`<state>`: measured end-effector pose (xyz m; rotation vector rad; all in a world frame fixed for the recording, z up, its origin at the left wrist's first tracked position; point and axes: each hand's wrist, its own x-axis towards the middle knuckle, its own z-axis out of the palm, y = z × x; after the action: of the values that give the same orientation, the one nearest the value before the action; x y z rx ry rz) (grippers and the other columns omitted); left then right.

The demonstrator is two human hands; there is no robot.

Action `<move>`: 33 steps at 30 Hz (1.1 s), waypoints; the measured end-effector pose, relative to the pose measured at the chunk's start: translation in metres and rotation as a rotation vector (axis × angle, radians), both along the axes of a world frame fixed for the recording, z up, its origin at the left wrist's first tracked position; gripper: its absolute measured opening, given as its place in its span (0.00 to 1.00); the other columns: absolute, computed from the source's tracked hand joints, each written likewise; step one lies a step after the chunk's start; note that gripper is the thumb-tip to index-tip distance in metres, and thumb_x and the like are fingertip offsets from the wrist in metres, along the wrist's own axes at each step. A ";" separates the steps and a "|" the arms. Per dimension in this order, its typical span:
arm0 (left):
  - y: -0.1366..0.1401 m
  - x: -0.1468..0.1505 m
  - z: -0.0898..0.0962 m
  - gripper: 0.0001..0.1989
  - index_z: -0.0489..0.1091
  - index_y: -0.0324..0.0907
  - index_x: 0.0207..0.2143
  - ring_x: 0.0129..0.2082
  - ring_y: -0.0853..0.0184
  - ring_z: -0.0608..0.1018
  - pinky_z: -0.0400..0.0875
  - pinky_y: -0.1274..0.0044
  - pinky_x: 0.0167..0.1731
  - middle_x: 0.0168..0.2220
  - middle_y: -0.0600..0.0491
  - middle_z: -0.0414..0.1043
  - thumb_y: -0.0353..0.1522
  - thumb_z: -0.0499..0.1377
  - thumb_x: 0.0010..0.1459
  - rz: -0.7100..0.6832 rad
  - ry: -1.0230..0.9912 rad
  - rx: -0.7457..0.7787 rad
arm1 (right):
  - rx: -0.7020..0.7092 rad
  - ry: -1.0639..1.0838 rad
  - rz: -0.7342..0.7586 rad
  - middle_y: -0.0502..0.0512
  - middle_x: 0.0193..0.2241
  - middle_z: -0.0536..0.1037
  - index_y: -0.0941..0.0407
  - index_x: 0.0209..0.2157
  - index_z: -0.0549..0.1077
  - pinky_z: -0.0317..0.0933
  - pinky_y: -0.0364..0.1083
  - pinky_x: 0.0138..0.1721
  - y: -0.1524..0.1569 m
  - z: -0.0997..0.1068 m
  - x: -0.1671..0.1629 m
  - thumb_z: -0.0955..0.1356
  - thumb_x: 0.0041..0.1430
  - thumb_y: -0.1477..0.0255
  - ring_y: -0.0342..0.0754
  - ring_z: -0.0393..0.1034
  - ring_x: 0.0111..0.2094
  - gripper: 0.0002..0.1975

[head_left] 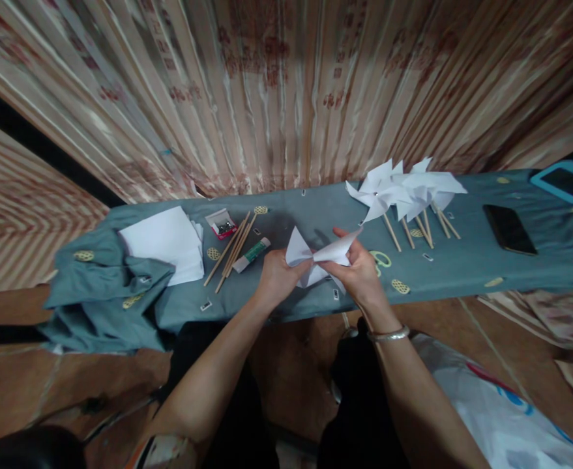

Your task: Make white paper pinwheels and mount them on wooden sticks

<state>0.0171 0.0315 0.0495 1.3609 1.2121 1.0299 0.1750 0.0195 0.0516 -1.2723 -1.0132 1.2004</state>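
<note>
Between my two hands is a white paper pinwheel head [332,253], its corners folded in toward the middle, with no stick visible on it. My left hand [280,277] pinches its left side, thumb near the centre. On the other side my right hand [362,273] grips the right blade, fingers behind the paper. Beside my left hand lie a glue stick [251,255], several wooden sticks [232,253] and a small open red box [221,223] of shiny metal bits. Green scissor handles [380,262] show just past my right hand.
Several finished white pinwheels [403,189] on sticks lie at the back right. A black phone [510,229] and a blue-framed device [570,181] sit farther right. Square white paper sheets [163,244] are stacked left on the grey-green cloth [296,212]. A curtain [276,98] hangs behind.
</note>
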 end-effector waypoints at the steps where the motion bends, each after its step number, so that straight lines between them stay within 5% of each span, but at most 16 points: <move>1: 0.000 0.000 0.000 0.11 0.80 0.35 0.34 0.30 0.63 0.81 0.70 0.79 0.28 0.29 0.50 0.81 0.31 0.65 0.48 0.004 -0.008 -0.008 | 0.007 -0.009 -0.005 0.54 0.32 0.82 0.58 0.57 0.63 0.73 0.53 0.39 0.000 -0.001 -0.001 0.80 0.33 0.64 0.55 0.78 0.34 0.48; 33: 0.007 -0.003 -0.005 0.09 0.77 0.37 0.28 0.28 0.66 0.77 0.68 0.79 0.27 0.27 0.52 0.79 0.34 0.67 0.45 0.005 -0.039 0.011 | 0.045 -0.070 0.011 0.51 0.29 0.80 0.55 0.55 0.67 0.70 0.53 0.35 0.002 -0.011 -0.002 0.78 0.37 0.64 0.52 0.75 0.29 0.40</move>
<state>0.0137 0.0385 0.0440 1.3409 1.1830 1.0636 0.1732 0.0216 0.0406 -1.2820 -1.0940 1.1421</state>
